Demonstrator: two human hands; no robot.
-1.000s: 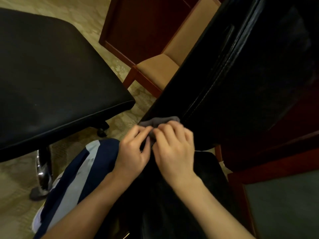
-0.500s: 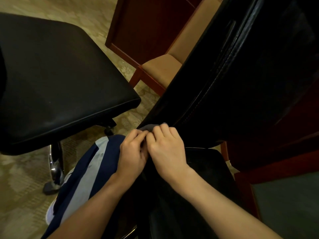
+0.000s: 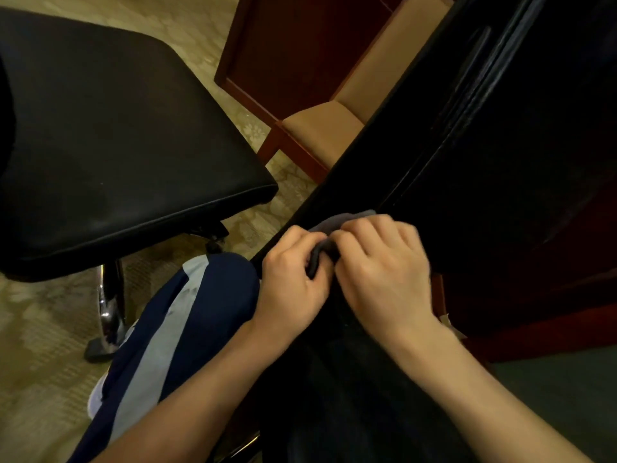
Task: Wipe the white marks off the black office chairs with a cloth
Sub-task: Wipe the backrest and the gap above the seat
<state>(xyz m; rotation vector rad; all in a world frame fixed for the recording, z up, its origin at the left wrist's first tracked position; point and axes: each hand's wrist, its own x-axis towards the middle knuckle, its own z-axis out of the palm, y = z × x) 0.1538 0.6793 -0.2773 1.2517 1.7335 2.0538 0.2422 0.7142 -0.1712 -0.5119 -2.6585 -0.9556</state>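
Observation:
A black leather office chair fills the right half of the view; its backrest [image 3: 484,155] slants up to the right and its seat [image 3: 334,379] lies below my arms. Both my hands meet at the backrest's lower edge. A small grey cloth [image 3: 337,220] is bunched there against the leather. My left hand [image 3: 293,282] pinches the cloth's dark folded end. My right hand [image 3: 384,272] grips the cloth from the other side, fingers curled over it. No white marks show on the dark leather here.
A second black office chair's seat [image 3: 117,145] takes up the left, on a chrome base [image 3: 107,309] with a castor. A wooden chair with a tan cushion [image 3: 320,125] stands behind. Dark red wooden furniture [image 3: 534,315] is at right. My knee [image 3: 213,295] in navy trousers is bent over patterned carpet.
Both hands have stayed together on the cloth at the backrest's lower edge. More grey cloth shows above my fingers than half a second ago, and the view has shifted slightly.

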